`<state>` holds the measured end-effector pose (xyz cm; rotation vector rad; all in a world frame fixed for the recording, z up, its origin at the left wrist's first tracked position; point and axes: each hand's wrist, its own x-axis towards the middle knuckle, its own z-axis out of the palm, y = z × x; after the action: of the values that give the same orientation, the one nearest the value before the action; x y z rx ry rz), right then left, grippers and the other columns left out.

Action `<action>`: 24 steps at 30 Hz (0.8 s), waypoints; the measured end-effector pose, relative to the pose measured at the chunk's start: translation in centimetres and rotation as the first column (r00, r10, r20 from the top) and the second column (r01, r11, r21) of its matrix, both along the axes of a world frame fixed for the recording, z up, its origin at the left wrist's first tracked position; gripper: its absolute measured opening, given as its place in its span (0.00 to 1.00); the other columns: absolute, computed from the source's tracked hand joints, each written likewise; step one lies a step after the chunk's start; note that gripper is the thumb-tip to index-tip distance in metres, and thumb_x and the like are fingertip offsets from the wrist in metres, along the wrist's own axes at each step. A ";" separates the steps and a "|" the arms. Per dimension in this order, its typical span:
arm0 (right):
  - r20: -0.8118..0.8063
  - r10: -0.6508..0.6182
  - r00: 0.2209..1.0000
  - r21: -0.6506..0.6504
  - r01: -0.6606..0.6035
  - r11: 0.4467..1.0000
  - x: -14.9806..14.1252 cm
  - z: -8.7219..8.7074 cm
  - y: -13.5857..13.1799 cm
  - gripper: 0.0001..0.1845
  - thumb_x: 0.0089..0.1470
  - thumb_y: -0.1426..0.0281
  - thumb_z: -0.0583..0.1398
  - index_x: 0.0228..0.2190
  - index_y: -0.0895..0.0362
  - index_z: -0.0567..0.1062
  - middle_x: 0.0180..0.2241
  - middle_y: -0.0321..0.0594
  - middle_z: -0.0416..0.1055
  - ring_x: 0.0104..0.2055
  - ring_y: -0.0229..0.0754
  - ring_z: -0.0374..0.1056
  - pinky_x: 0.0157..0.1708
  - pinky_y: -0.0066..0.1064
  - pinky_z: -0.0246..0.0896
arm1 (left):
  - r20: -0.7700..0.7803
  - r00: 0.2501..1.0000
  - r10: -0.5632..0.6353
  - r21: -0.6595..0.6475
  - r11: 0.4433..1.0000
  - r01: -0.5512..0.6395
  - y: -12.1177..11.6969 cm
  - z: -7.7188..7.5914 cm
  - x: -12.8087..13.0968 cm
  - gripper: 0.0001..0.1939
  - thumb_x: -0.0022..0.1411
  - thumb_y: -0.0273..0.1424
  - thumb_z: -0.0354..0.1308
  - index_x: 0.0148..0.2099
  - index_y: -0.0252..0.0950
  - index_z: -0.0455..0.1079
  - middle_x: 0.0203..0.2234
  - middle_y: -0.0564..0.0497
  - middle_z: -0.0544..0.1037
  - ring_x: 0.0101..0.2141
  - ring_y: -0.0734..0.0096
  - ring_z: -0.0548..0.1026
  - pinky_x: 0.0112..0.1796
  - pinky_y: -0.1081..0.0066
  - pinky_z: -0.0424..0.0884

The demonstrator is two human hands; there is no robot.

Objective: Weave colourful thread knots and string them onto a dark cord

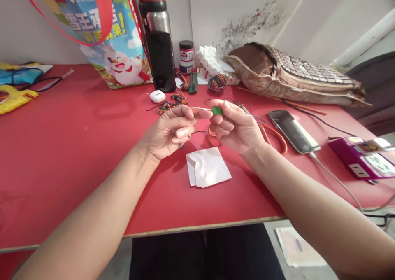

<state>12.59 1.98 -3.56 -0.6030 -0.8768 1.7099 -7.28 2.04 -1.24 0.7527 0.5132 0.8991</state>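
My left hand (168, 131) is closed, its thumb and fingers pinching a thin thread (197, 132) that loops down below the fingers. My right hand (236, 125) is closed on a slim crochet hook (205, 109) with a green grip, which points left to the left fingertips. Both hands hover above the red table (77, 148), a little beyond a folded white tissue (207, 167). A multicoloured crocheted piece (171, 103) lies just behind the hands, and a ball of multicoloured yarn (217, 82) sits farther back.
A phone (293, 131) on a cable and a purple power strip (361, 158) lie at the right. An orange loop (276, 138) rests beside my right wrist. At the back stand a printed bag (108, 37), a black flask (159, 45), a jar (186, 57), an earbud case (157, 96) and a brown pouch (293, 76).
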 end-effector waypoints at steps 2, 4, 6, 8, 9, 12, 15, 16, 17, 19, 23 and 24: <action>-0.045 -0.011 0.999 -0.026 0.010 1.000 -0.3 0.0 0.0 0.04 0.61 0.68 0.68 0.37 0.55 0.83 0.23 0.30 0.68 0.20 0.28 0.46 0.20 0.22 0.53 | -0.016 0.999 0.028 0.029 0.999 -0.028 0.0 -0.1 0.2 0.09 0.57 0.13 0.62 0.30 0.30 0.76 0.37 0.43 0.87 0.14 0.89 0.66 0.13 0.87 0.58; -0.066 -0.014 0.998 -0.050 0.011 0.999 -0.4 0.0 0.0 0.04 0.62 0.69 0.67 0.38 0.56 0.83 0.24 0.31 0.69 0.20 0.28 0.47 0.20 0.21 0.53 | -0.031 0.998 0.051 0.049 0.998 -0.049 0.0 -0.3 0.2 0.09 0.57 0.13 0.63 0.30 0.30 0.77 0.35 0.45 0.87 0.14 0.87 0.67 0.14 0.86 0.60; -0.055 -0.012 0.998 -0.069 0.008 0.998 -0.5 0.0 0.0 0.05 0.63 0.69 0.66 0.38 0.57 0.83 0.25 0.31 0.70 0.20 0.28 0.47 0.20 0.21 0.53 | -0.039 0.997 0.069 0.065 0.996 -0.067 0.1 -0.5 0.2 0.09 0.57 0.13 0.63 0.30 0.31 0.77 0.33 0.45 0.87 0.14 0.86 0.68 0.14 0.85 0.62; -0.030 -0.009 1.000 -0.077 0.006 0.997 -0.5 0.2 0.0 0.06 0.64 0.68 0.66 0.37 0.57 0.82 0.25 0.31 0.70 0.20 0.28 0.47 0.19 0.22 0.53 | -0.040 0.996 0.086 0.081 0.993 -0.082 0.3 -0.6 0.1 0.10 0.57 0.13 0.64 0.30 0.31 0.78 0.33 0.46 0.87 0.13 0.84 0.69 0.14 0.85 0.63; -0.021 -0.008 1.000 -0.076 0.006 0.997 -0.5 0.2 0.0 0.06 0.64 0.68 0.65 0.37 0.57 0.82 0.25 0.31 0.69 0.20 0.28 0.46 0.19 0.22 0.52 | -0.042 0.995 0.090 0.088 0.992 -0.086 0.3 -0.7 0.1 0.10 0.57 0.13 0.64 0.30 0.31 0.78 0.33 0.46 0.88 0.13 0.84 0.70 0.14 0.84 0.64; -0.012 -0.009 1.000 -0.068 0.008 0.998 -0.4 0.3 0.0 0.05 0.63 0.69 0.66 0.37 0.57 0.82 0.24 0.31 0.68 0.20 0.28 0.45 0.19 0.23 0.51 | -0.053 0.995 0.088 0.099 0.992 -0.082 0.4 -0.6 0.0 0.11 0.56 0.12 0.63 0.30 0.32 0.78 0.33 0.47 0.88 0.12 0.83 0.69 0.14 0.83 0.65; -0.015 -0.010 1.000 -0.065 0.009 0.998 -0.4 0.2 -0.1 0.04 0.62 0.69 0.67 0.38 0.57 0.82 0.24 0.30 0.67 0.20 0.29 0.45 0.19 0.24 0.50 | -0.051 0.996 0.072 0.087 0.994 -0.067 0.3 -0.5 0.1 0.12 0.55 0.11 0.61 0.30 0.32 0.78 0.32 0.47 0.88 0.11 0.84 0.67 0.13 0.83 0.64; -0.014 -0.011 1.000 -0.069 0.010 0.998 -0.5 0.2 -0.1 0.04 0.61 0.69 0.67 0.38 0.56 0.82 0.24 0.30 0.67 0.20 0.29 0.45 0.19 0.24 0.50 | -0.046 0.997 0.067 0.074 0.995 -0.063 0.3 -0.5 0.1 0.12 0.54 0.11 0.60 0.30 0.32 0.78 0.32 0.48 0.88 0.11 0.85 0.67 0.13 0.83 0.63; -0.011 -0.012 1.000 -0.076 0.011 0.997 -0.6 0.2 -0.1 0.04 0.61 0.70 0.67 0.38 0.56 0.82 0.24 0.30 0.67 0.20 0.30 0.45 0.19 0.24 0.50 | -0.040 0.997 0.062 0.056 0.997 -0.059 0.2 -0.4 0.1 0.13 0.54 0.11 0.59 0.30 0.31 0.78 0.32 0.48 0.88 0.10 0.85 0.66 0.13 0.83 0.63; -0.006 -0.015 1.000 -0.091 0.014 0.996 -0.8 0.1 -0.3 0.04 0.60 0.70 0.67 0.38 0.56 0.81 0.24 0.30 0.67 0.21 0.30 0.46 0.20 0.24 0.51 | -0.036 0.998 0.045 0.010 0.999 -0.045 0.1 -0.4 0.2 0.13 0.53 0.10 0.57 0.30 0.31 0.77 0.33 0.47 0.88 0.10 0.87 0.65 0.13 0.84 0.62; -0.012 0.001 1.000 -0.098 -0.002 0.995 -1.2 0.1 -0.5 0.05 0.58 0.69 0.69 0.38 0.56 0.81 0.26 0.30 0.67 0.22 0.29 0.51 0.23 0.24 0.55 | -0.043 0.999 0.012 -0.082 0.997 -0.016 -0.1 -0.2 0.4 0.13 0.54 0.10 0.55 0.29 0.30 0.74 0.34 0.45 0.88 0.08 0.89 0.62 0.12 0.85 0.58; -0.011 0.004 1.000 -0.094 -0.005 0.996 -1.3 0.1 -0.6 0.05 0.58 0.69 0.70 0.38 0.55 0.82 0.26 0.30 0.67 0.22 0.29 0.52 0.23 0.24 0.56 | -0.043 0.999 0.009 -0.096 0.995 -0.013 -0.2 -0.1 0.4 0.13 0.55 0.10 0.54 0.29 0.30 0.73 0.35 0.45 0.88 0.08 0.90 0.61 0.12 0.85 0.58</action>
<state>11.31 1.39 -3.51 -0.6543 -0.7946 1.7643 -6.87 1.86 -1.33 0.6834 0.5944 0.8639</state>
